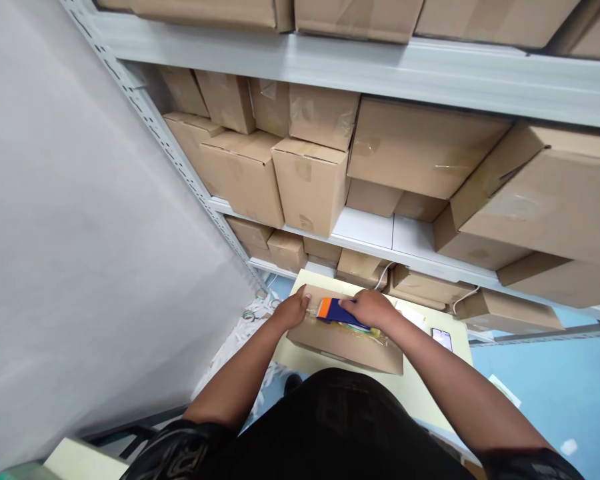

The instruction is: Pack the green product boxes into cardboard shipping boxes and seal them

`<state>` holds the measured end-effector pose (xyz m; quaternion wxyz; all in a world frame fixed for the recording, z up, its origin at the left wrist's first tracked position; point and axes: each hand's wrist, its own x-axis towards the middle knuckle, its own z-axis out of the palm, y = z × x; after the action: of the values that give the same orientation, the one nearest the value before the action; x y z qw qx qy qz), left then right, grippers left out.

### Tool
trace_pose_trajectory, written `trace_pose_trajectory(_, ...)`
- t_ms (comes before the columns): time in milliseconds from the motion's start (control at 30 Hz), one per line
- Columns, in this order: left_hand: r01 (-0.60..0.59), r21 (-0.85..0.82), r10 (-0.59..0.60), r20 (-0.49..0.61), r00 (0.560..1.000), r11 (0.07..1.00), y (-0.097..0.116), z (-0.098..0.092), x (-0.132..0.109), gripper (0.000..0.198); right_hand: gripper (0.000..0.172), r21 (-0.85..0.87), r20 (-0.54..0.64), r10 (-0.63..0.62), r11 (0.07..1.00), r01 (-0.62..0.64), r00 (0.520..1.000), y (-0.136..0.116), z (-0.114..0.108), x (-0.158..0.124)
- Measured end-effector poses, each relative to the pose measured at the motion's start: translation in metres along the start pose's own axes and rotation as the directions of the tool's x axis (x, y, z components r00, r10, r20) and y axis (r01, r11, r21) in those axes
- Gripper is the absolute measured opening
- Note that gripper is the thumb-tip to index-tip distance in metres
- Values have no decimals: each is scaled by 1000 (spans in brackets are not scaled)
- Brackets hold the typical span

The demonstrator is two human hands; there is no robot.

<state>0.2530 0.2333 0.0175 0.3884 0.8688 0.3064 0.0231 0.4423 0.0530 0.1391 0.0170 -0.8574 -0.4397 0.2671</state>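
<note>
A closed cardboard box [313, 335] lies on a pale yellow table in front of me. My right hand [373, 310] is wrapped round a blue and orange tape dispenser [341, 312], which sits low over the top of the box near its middle. Part of a tape roll shows under the dispenser's near side, and shiny clear tape is visible on the cardboard beside it. At the box's left end, my left hand [293, 310] grips the edge with the thumb on top; its other fingers are partly hidden.
A phone [441, 339] lies on the table [457, 347] to the right. Behind stands a metal shelf [330, 63] stacked with cardboard boxes [310, 183]. A grey-white wall [95, 233] rises at the left, with white scraps [237, 347] heaped on the floor below it.
</note>
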Motion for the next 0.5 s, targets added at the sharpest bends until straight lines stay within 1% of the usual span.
trace_pose_trajectory(100, -30, 12, 30, 25, 999, 999, 3, -3, 1, 63, 71, 74, -28, 42, 996, -39, 999, 50, -7, -16)
trace_pose_trajectory(233, -46, 10, 46, 26, 999, 999, 4, -1, 3, 65, 66, 276, -11, 81, 958, -75, 997, 131, -6, -46)
trace_pose_trajectory(367, -55, 9, 55, 19, 998, 998, 4, 2, 6, 67, 64, 295, -16, 90, 952, -82, 996, 199, -3, -75)
trace_pose_trajectory(500, -45, 21, 44, 24, 999, 999, 4, 3, 8, 67, 63, 314, -3, 159, 937, -150, 987, 259, 1, -101)
